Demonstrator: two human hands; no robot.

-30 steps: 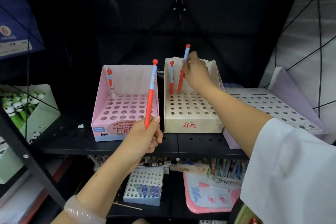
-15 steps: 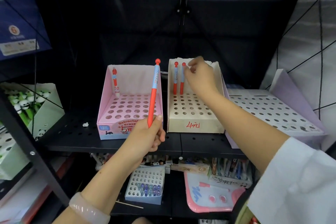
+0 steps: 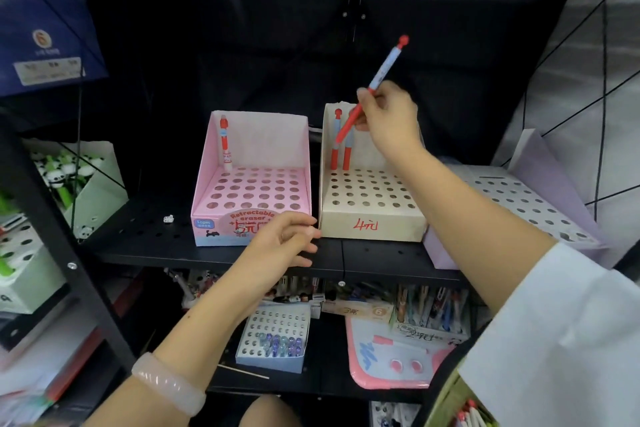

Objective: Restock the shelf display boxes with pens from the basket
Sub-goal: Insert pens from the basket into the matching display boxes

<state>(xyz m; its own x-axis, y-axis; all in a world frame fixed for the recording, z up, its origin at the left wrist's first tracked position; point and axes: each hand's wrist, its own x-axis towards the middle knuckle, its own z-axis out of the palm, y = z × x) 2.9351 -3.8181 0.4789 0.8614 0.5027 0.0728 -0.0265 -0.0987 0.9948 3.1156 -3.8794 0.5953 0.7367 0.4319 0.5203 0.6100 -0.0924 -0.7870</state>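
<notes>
Head view: right hand pinching a red-and-blue pen, tilted, red tip down-left above the back row of the beige display box, just beside two standing pens. Free holes to the right and in front, back wall close behind. Left hand loosely curled, holding nothing, near the pink box.

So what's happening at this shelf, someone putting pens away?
Yes. A person is filling display boxes. Their right hand holds a red and blue pen, tilted, over the back of the beige box, where two matching pens already stand. The left hand is empty, fingers loose, at the front of the pink box, which holds one pen.
</notes>
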